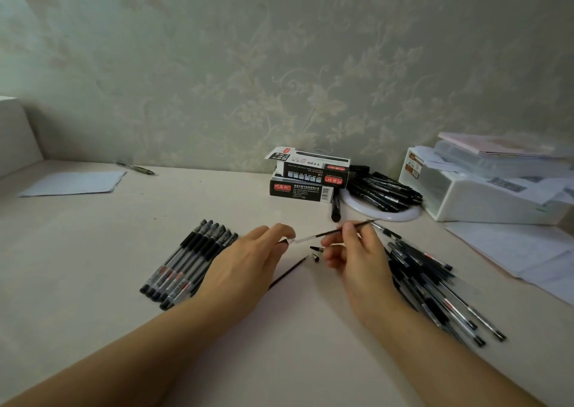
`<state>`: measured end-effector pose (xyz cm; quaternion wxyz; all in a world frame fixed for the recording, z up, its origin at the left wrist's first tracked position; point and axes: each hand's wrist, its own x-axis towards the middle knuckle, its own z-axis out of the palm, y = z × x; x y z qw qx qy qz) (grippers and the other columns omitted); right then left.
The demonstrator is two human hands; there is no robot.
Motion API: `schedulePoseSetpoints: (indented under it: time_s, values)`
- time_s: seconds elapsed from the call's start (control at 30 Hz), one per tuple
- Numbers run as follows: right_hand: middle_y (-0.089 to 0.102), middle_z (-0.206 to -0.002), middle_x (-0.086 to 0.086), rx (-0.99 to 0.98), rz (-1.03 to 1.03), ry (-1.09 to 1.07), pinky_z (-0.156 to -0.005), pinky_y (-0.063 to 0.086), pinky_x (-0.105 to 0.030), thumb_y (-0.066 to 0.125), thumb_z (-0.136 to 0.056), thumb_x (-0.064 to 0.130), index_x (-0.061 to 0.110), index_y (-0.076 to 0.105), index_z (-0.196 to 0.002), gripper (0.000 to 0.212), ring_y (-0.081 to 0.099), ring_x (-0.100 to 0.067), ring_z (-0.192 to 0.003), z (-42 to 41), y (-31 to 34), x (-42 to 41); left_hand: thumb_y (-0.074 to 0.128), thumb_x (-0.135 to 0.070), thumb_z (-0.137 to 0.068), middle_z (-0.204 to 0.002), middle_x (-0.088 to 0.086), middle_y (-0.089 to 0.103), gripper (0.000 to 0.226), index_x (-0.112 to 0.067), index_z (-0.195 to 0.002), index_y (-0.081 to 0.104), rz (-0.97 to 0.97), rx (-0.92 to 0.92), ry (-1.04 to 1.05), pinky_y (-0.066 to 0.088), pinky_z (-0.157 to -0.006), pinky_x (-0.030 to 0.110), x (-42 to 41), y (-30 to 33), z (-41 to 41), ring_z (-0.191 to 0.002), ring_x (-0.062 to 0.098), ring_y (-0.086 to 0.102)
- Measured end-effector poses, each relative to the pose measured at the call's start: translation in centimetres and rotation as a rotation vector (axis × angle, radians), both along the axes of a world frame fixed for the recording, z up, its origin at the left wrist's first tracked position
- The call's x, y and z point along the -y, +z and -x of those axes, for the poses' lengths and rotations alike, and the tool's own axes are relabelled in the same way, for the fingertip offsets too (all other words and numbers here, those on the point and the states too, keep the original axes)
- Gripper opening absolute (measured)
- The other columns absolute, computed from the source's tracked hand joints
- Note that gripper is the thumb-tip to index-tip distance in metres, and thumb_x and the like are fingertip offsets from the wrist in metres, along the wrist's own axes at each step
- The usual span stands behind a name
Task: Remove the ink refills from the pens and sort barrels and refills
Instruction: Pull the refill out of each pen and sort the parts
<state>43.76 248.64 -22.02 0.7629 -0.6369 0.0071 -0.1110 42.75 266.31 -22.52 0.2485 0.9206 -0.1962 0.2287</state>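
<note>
My left hand (pixel 248 260) grips a pen barrel (pixel 284 241) at mid-table; only the barrel's end shows past my fingers. My right hand (pixel 357 251) pinches a thin ink refill (pixel 313 236) that runs from the barrel's mouth up to the right. A loose refill (pixel 289 271) lies on the table below my hands, with a small black tip piece (pixel 315 248) and a cap piece (pixel 316 257) beside it. A neat row of several pens (pixel 189 260) lies to the left. A loose heap of several pens (pixel 435 288) lies to the right, partly under my right wrist.
Two stacked pen boxes (pixel 307 178) stand at the back. Beside them a white round plate (pixel 403 215) holds several black markers (pixel 382 190). White storage boxes (pixel 484 195) and papers (pixel 512 251) fill the right side. A sheet (pixel 74 183) and a pen (pixel 135 168) lie far left.
</note>
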Motion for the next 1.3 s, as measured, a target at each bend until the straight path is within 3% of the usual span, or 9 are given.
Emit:
schedulePoseSetpoints:
  time_s: [0.27, 0.43, 0.53, 0.63, 0.77, 0.87, 1.03, 1.2, 1.3]
  values:
    - [0.068, -0.066, 0.000, -0.041, -0.111, 0.028, -0.058, 0.049, -0.027, 0.040, -0.105, 0.019, 0.013, 0.053, -0.091, 0.021, 0.058, -0.009, -0.053, -0.5, 0.0, 0.2, 0.040, -0.035, -0.100, -0.093, -0.014, 0.055, 0.016, -0.039, -0.111, 0.051, 0.054, -0.018, -0.065, 0.048, -0.065, 0.036, 0.2, 0.2, -0.2, -0.066, 0.008, 0.049]
    - [0.069, -0.066, -0.002, -0.029, -0.116, 0.054, -0.056, 0.048, -0.024, 0.043, -0.104, 0.017, 0.010, 0.055, -0.091, 0.020, 0.057, -0.008, -0.053, -0.3, 0.1, 0.2, 0.041, -0.034, -0.099, -0.093, -0.014, 0.056, 0.016, -0.038, -0.110, 0.052, 0.078, -0.021, -0.099, 0.047, -0.063, 0.034, 0.3, 0.3, 0.0, -0.064, 0.006, 0.049]
    - [0.070, -0.069, -0.001, 0.012, 0.043, 0.118, -0.055, 0.048, -0.019, 0.051, -0.101, 0.019, 0.008, 0.063, -0.090, 0.019, 0.056, -0.007, -0.056, -0.1, 0.1, 0.1, 0.043, -0.033, -0.099, -0.093, -0.016, 0.056, 0.016, -0.038, -0.111, 0.052, 0.073, -0.011, -0.122, 0.045, -0.059, 0.028, 0.3, 0.3, 0.0, -0.065, 0.003, 0.049]
    - [0.071, -0.071, 0.003, 0.058, 0.313, 0.180, -0.059, 0.047, -0.015, 0.065, -0.092, 0.026, 0.017, 0.073, -0.086, 0.014, 0.058, -0.005, -0.061, 0.2, 0.1, -0.2, 0.046, -0.031, -0.098, -0.090, -0.021, 0.054, 0.016, -0.035, -0.112, 0.052, 0.101, 0.012, -0.131, 0.037, -0.054, 0.018, 0.5, 0.3, 0.0, -0.064, -0.004, 0.050]
    - [0.063, -0.072, 0.007, 0.122, 0.599, 0.163, -0.061, 0.046, -0.017, 0.077, -0.080, 0.036, 0.030, 0.068, -0.089, 0.014, 0.053, -0.003, -0.059, 0.8, -0.2, -0.7, 0.047, -0.031, -0.096, -0.085, -0.024, 0.052, 0.019, -0.035, -0.114, 0.051, 0.190, 0.018, -0.063, 0.042, -0.057, 0.020, 0.3, 0.2, -0.2, -0.071, -0.002, 0.053]
    - [0.059, -0.070, 0.004, 0.284, 0.727, 0.054, -0.054, 0.042, -0.016, 0.069, -0.087, 0.039, 0.029, 0.059, -0.086, 0.015, 0.049, -0.004, -0.053, 1.2, -0.2, -0.7, 0.045, -0.033, -0.096, -0.084, -0.024, 0.053, 0.017, -0.037, -0.112, 0.050, 0.215, 0.044, -0.008, 0.047, -0.058, 0.026, 0.1, 0.2, -0.3, -0.074, 0.000, 0.054]
    - [0.064, -0.068, 0.003, 0.337, 0.795, 0.146, -0.068, 0.051, -0.035, 0.047, -0.102, 0.029, 0.023, 0.055, -0.092, 0.014, 0.062, -0.011, -0.066, 1.4, 0.1, -0.8, 0.042, -0.037, -0.096, -0.089, -0.021, 0.055, 0.018, -0.036, -0.111, 0.050, 0.204, 0.062, -0.026, 0.051, -0.062, 0.032, 0.3, 0.3, 0.0, -0.073, 0.002, 0.056]
    - [0.066, -0.072, 0.004, 0.310, 0.706, 0.005, -0.066, 0.050, -0.020, 0.052, -0.100, 0.016, 0.021, 0.058, -0.091, 0.012, 0.065, -0.008, -0.069, 0.8, -0.2, -0.4, 0.044, -0.034, -0.097, -0.095, -0.018, 0.059, 0.012, -0.036, -0.108, 0.050, 0.179, 0.045, -0.038, 0.052, -0.064, 0.037, 0.4, 0.3, 0.1, -0.080, 0.004, 0.058]
    - [0.063, -0.083, 0.008, 0.299, 0.810, -0.131, -0.064, 0.043, -0.007, 0.065, -0.091, 0.011, 0.021, 0.060, -0.090, 0.012, 0.061, -0.001, -0.073, 0.2, -0.4, 0.1, 0.043, -0.034, -0.098, -0.096, -0.017, 0.058, 0.011, -0.036, -0.106, 0.050, 0.133, 0.022, -0.026, 0.050, -0.065, 0.037, 0.4, 0.3, 0.1, -0.080, 0.006, 0.057]
